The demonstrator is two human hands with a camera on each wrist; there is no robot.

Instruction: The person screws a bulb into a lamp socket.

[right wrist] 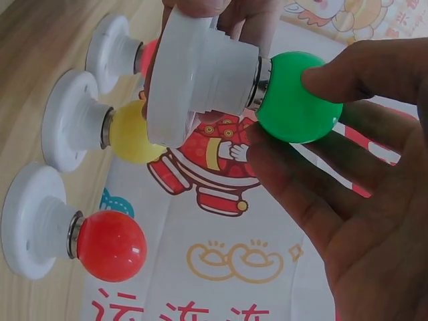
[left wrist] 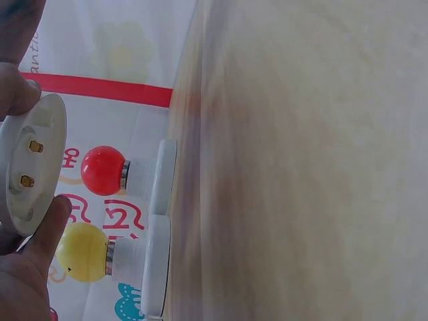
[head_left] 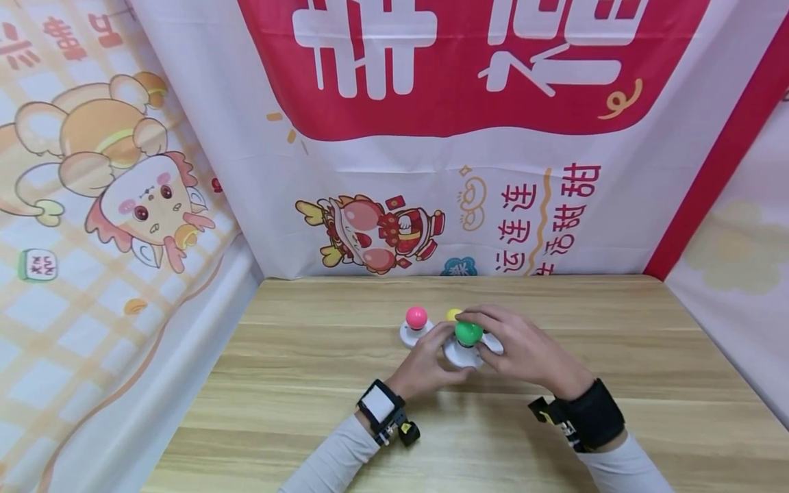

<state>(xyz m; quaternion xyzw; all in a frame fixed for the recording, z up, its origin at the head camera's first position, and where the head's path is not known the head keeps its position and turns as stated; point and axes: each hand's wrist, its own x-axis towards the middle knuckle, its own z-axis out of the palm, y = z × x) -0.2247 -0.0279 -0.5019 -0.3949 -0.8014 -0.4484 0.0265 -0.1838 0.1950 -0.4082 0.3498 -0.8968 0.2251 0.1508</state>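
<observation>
A green light bulb (right wrist: 297, 100) sits in a round white lamp socket (right wrist: 224, 77), raised off the table. My left hand (head_left: 422, 366) grips the socket's base by its rim. In the left wrist view, the underside of the base (left wrist: 41, 160) shows two brass terminals. With thumb and fingers around the glass, my right hand (head_left: 530, 349) holds the green bulb. A metal collar shows between bulb and socket in the right wrist view. Behind the hands stand a yellow bulb (right wrist: 134, 134), a red bulb (right wrist: 112, 246) and a pink-red bulb (head_left: 416, 317), each in a white socket.
The three other sockets stand upright in a row on the wooden table (head_left: 296, 383). A printed cloth (head_left: 382, 157) hangs at the table's back edge, with further cloths at both sides. Each wrist wears a black strap (head_left: 594, 414) with a camera mount.
</observation>
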